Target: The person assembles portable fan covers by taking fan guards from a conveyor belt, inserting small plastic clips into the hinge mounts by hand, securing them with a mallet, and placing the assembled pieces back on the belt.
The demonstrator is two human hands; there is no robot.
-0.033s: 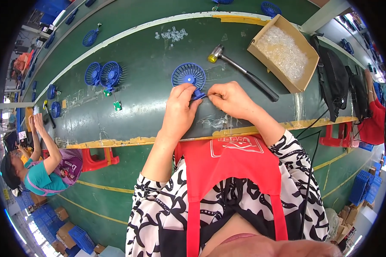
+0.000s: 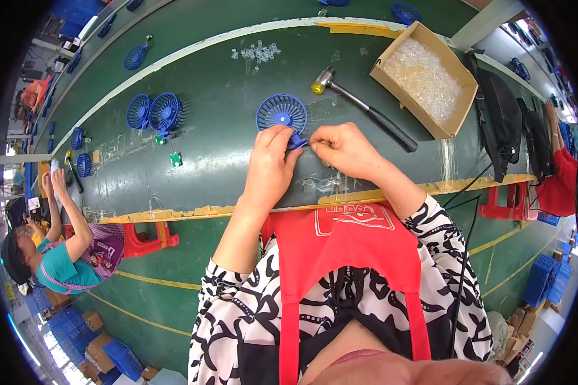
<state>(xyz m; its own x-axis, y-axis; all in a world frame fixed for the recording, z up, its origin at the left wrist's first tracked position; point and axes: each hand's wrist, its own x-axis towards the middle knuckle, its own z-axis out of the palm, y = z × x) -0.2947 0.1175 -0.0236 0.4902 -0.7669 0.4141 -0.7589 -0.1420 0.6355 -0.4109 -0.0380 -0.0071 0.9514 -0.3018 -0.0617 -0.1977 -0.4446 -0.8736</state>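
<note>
A small blue fan (image 2: 282, 114) with a round grille lies on the green bench in front of me. My left hand (image 2: 270, 157) is closed around its neck, thumb and fingers on either side of the blue lower end. Just to the right, my right hand (image 2: 341, 149) pinches at that lower end. A thin dark strand, perhaps a wire, shows between its fingertips and the fan, but what they hold is too small to name. Below these fingers peeks a small greenish piece (image 2: 325, 163), mostly covered by the hand.
A mallet (image 2: 365, 109) with a yellow face lies to the right, beside an open cardboard box (image 2: 457, 123) of small clear parts. Loose clear pieces (image 2: 257, 52) lie farther back. Two blue fans (image 2: 165, 111) with green circuit boards rest at left. A black bag (image 2: 498, 109) sits far right.
My right hand has shifted very slightly, and the small greenish piece now shows below its fingers. My left hand and the fan stay almost in place.
</note>
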